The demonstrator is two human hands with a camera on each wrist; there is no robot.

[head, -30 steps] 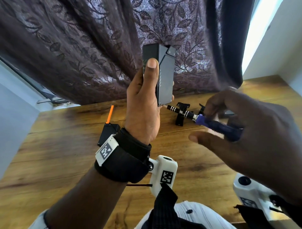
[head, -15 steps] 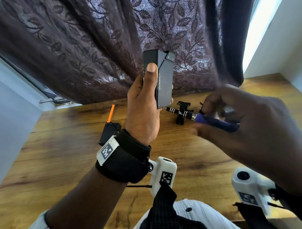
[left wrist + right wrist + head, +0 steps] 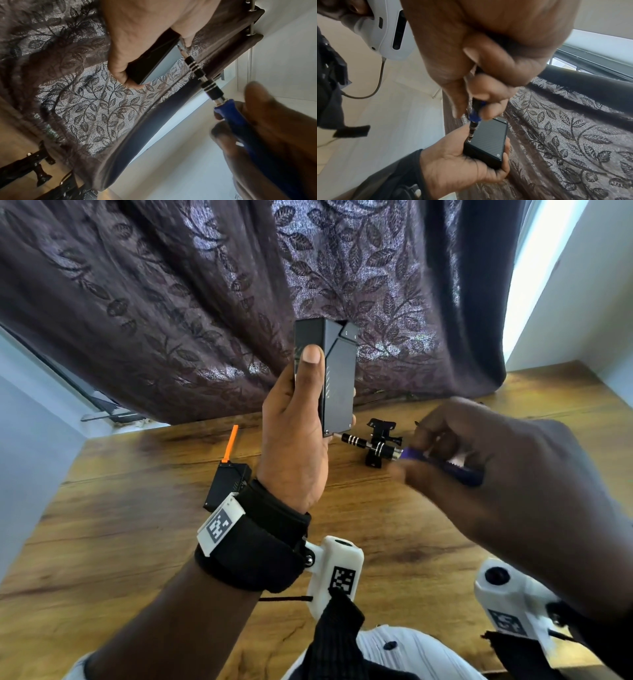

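Black box (image 3: 339, 378) sits upright above the table (image 3: 137, 525), gripped by left hand (image 3: 294, 440); right hand (image 3: 496, 474), fingers blurred, pinches screwdriver (image 3: 385, 450), handle mostly hidden, tip at box's lower corner.

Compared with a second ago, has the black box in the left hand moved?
Yes. The black box has sunk slightly toward the table, judged against the orange stick lying there.
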